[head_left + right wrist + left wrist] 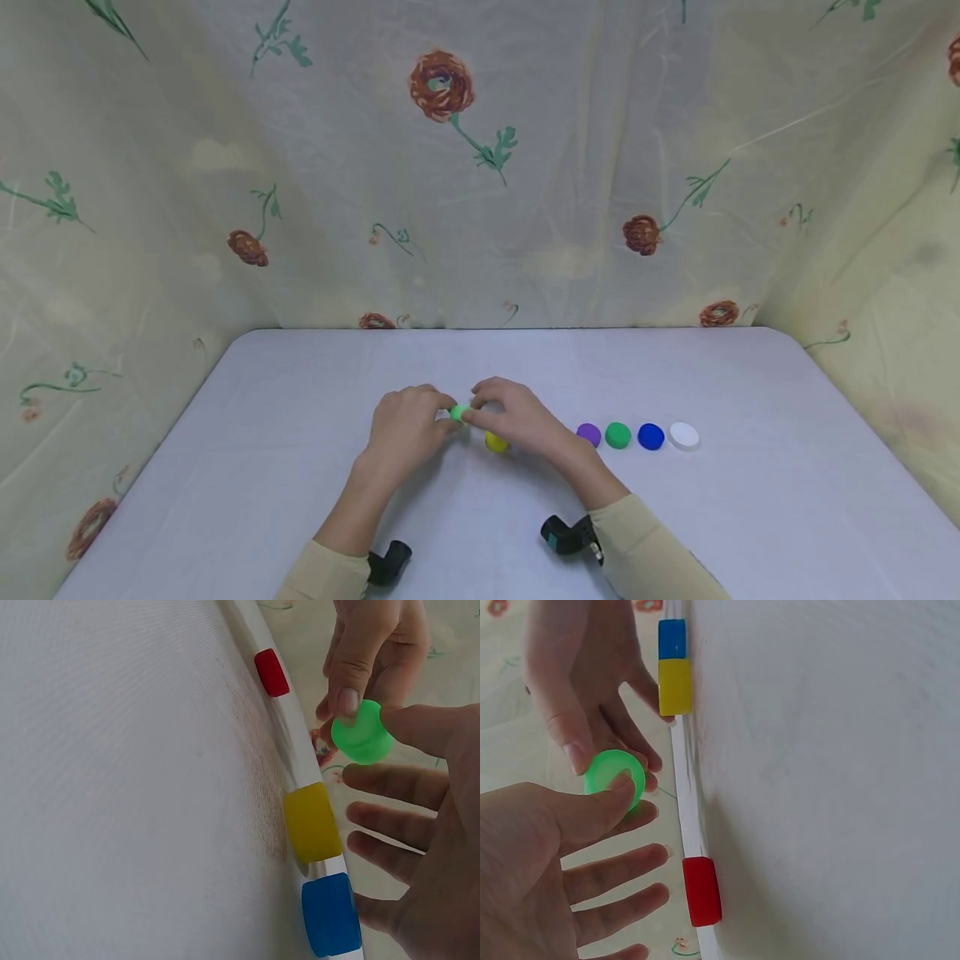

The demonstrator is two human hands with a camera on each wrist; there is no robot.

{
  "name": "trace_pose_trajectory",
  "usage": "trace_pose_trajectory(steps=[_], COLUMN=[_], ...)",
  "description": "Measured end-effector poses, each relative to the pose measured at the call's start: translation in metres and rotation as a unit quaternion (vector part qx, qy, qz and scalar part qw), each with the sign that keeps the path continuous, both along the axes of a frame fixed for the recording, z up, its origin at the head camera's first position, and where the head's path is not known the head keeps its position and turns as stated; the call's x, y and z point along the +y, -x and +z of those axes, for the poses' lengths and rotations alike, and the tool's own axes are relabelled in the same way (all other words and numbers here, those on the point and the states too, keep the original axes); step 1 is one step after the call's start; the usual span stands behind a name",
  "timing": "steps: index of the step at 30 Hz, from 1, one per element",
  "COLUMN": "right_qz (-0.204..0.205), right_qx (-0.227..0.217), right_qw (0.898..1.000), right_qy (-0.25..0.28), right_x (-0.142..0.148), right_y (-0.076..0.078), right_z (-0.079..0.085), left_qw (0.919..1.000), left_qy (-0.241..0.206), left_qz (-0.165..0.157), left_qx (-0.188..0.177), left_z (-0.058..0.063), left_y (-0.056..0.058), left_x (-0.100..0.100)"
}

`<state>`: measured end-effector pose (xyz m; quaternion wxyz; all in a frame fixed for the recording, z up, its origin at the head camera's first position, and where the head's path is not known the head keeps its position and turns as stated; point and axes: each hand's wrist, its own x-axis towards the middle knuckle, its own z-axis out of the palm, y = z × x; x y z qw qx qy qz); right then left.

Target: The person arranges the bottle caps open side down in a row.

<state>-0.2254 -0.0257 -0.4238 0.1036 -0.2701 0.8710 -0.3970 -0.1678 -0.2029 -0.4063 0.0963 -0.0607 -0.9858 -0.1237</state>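
Near the middle of the table, my left hand (408, 425) pinches a light green round cap (460, 413) between thumb and forefinger. The cap is held above the tabletop, its round face turned to the wrist cameras (604, 776). My right hand (521, 417) is close on the other side, its thumb tip at the cap's edge and its other fingers spread out. Below the right hand stands a yellow cap (496, 442). A blue cap (331, 915) stands beside the yellow one, and a red cap (702, 892) is nearer the left hand; the hands hide both in the head view.
To the right, purple (588, 434), green (618, 435), dark blue (651, 436) and white caps (684, 436) form a row. A white cloth covers the table (300, 500). Flowered curtains (562, 167) hang behind it and at both sides.
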Motion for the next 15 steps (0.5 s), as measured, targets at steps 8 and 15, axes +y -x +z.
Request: trace_pose_trajectory(steps=[8,15], right_qz=[-0.004,0.007], right_qx=[0.073,0.118], right_qw=[0.996,0.990], right_qy=[-0.050,-0.073], right_x=[-0.0010,-0.0001], right_y=[-0.0023,-0.0043], right_z=[0.0024,0.0016], left_qw=[0.9999,0.9997], left_qy=[-0.002,-0.006], left_qz=[0.001,-0.003], left_qx=[-0.014,-0.025], left_z=[0.0005,0.0003], left_y=[0.0003,0.0002], left_x=[-0.0032,-0.0029])
